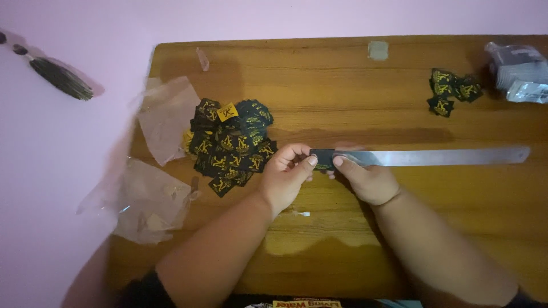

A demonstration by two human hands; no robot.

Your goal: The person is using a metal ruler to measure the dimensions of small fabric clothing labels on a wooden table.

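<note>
A small black fabric label (323, 159) lies over the left end of a long steel ruler (439, 157) on the wooden table (342, 91). My left hand (285, 174) pinches the label's left edge with thumb and fingers. My right hand (368, 177) presses its thumb on the label's right edge, where it meets the ruler. A heap of several black labels with yellow print (228, 145) sits just left of my left hand.
Two clear plastic bags (165, 117) (148, 202) lie at the table's left edge. A small pile of black labels (451, 90) and a grey plastic packet (516, 71) sit at the back right. A dark tassel (60, 77) lies on the pink surface.
</note>
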